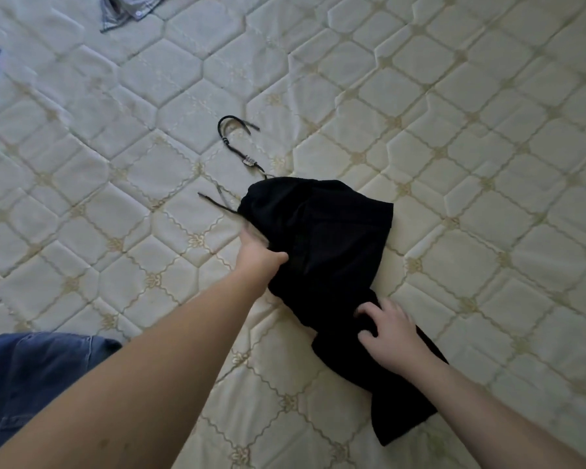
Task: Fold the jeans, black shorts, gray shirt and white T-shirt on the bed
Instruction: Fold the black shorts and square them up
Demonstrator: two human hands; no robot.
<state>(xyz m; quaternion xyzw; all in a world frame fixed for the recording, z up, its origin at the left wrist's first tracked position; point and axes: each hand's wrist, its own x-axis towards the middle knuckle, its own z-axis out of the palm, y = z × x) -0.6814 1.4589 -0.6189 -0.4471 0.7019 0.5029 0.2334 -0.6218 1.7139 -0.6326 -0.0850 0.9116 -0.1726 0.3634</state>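
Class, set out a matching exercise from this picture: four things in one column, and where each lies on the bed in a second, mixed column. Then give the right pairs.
Things
1. black shorts
2. jeans
3. gray shirt
4. drawstring

Places
A. top edge of the picture, left of centre
B. middle of the mattress, under both hands
C. bottom left corner
D. stretching up and left from the waistband

Pairs: 1-B, 2-C, 3-A, 4-D

The left hand grips the shorts at the waist; the right hand holds a leg.
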